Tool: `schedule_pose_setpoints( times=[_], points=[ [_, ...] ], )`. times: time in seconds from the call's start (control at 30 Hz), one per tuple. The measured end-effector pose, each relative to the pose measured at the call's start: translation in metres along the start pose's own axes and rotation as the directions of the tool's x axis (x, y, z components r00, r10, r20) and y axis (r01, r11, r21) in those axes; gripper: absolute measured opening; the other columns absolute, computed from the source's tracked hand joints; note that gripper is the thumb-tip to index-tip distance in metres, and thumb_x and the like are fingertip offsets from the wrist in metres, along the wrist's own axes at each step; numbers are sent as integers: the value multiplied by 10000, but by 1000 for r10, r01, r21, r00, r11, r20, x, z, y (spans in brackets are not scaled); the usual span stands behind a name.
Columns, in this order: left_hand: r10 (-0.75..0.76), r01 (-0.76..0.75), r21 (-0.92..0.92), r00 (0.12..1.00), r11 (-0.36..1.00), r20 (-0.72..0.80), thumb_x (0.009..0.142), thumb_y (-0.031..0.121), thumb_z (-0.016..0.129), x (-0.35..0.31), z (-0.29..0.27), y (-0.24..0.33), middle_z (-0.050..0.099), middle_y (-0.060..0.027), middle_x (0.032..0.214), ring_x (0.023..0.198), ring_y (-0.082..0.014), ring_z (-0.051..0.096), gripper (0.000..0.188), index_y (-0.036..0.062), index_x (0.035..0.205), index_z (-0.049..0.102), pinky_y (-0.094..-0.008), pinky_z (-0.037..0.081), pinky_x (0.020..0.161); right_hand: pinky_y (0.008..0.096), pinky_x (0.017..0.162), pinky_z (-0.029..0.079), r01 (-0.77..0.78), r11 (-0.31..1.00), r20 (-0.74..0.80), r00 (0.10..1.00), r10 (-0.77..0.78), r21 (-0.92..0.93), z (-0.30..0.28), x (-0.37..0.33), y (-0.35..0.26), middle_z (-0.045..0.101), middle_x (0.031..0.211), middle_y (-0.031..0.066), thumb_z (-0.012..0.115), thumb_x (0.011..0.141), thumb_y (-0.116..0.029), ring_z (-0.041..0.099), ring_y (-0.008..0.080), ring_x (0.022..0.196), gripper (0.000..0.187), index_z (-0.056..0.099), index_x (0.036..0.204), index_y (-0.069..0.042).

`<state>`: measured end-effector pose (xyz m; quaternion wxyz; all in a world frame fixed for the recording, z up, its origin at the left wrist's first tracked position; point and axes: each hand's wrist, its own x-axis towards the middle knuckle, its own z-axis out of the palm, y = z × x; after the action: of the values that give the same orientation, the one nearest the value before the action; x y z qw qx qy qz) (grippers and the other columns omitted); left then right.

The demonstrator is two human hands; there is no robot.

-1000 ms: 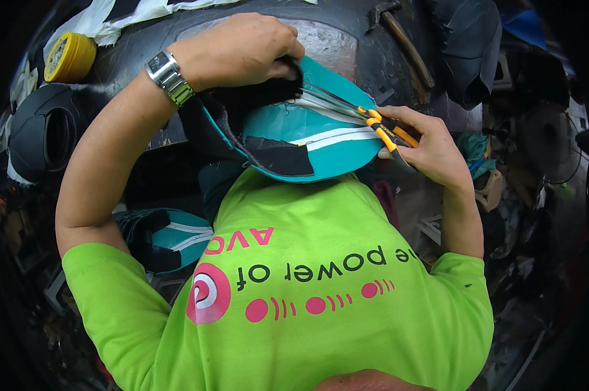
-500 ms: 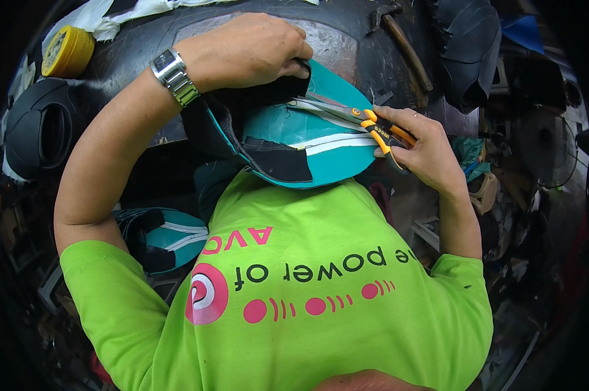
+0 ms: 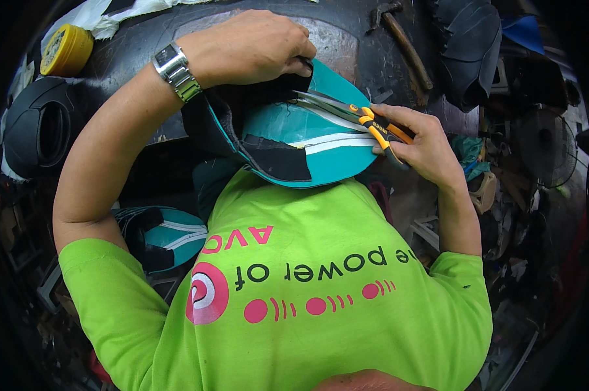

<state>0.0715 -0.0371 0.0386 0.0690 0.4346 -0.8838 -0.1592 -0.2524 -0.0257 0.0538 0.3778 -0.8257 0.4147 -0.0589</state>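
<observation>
A curved teal-and-black sheet piece with white stripes (image 3: 340,158) was at 12 o'clock in the view, at the near edge of the dark, scuffed tabletop (image 3: 125,58). The left hand (image 3: 255,47) had its grip pinched closed on the black edge at the piece's 12 o'clock. The right hand (image 3: 423,140), at 3 o'clock, had its grip wrapped around metal scissors with orange-and-black handles (image 3: 382,130); their blades lay over the piece, pointing toward 10 o'clock. A silver metal wristwatch (image 3: 177,72) circled the left wrist. Beyond, counted from the piece, a wooden-handled hammer (image 3: 408,55) lay between 1 and 2 o'clock, a round yellow tub (image 3: 73,52) at 10, and a similar teal-and-black striped piece (image 3: 185,254) at 8.
</observation>
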Motion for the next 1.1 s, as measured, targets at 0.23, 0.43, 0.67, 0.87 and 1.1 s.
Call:
schedule_pose_setpoints(
  times=[0.23, 0.43, 0.67, 0.87, 1.1],
  points=[
    [-2, 2, 41, 1000, 999, 16, 975, 258, 661, 1, 1, 1, 688, -122, 1005, 946, -333, 672, 218, 57, 1039, 719, -444, 526, 835, 339, 962, 554, -121, 983, 101, 989, 107, 138, -2, 6, 6, 741, 1175, 197, 721, 802, 28, 745, 282, 1043, 491, 673, 1291, 8],
    [27, -26, 52, 1000, 998, -15, 971, 243, 662, 2, 9, -7, 688, -126, 1021, 958, -329, 670, 214, 48, 1039, 720, -429, 526, 848, 348, 904, 576, 82, 989, -18, 996, -85, -119, -1, 5, 3, 743, 1135, 177, 707, 787, 49, 744, 302, 975, 508, 690, 1286, -46],
    [123, -128, 182, 992, 975, 38, 929, 167, 713, 6, -24, -10, 682, -140, 1117, 990, -312, 675, 245, 77, 1156, 715, -411, 535, 895, 272, 848, 558, 26, 993, -92, 995, -37, -115, -13, -19, -23, 750, 1111, 101, 848, 766, -22, 717, 138, 924, 572, 658, 1305, 6],
    [133, -99, 213, 980, 972, -150, 905, 132, 693, 7, -33, 10, 640, -121, 1149, 1020, -271, 661, 321, 57, 1217, 666, -377, 530, 914, 229, 567, 406, -222, 948, 46, 975, 217, 230, 11, -16, -26, 594, 727, -3, 852, 765, -10, 495, 35, 629, 518, 684, 1255, -3],
    [-18, 58, 260, 988, 964, -154, 751, 184, 861, -68, -11, 4, 624, -163, 1322, 1229, -303, 602, 515, 24, 1204, 673, -456, 441, 1107, 251, 548, 378, -306, 903, 102, 952, 289, 300, 33, -7, -6, 572, 673, 0, 823, 798, -12, 472, 48, 603, 484, 666, 1255, 16]
  ],
)
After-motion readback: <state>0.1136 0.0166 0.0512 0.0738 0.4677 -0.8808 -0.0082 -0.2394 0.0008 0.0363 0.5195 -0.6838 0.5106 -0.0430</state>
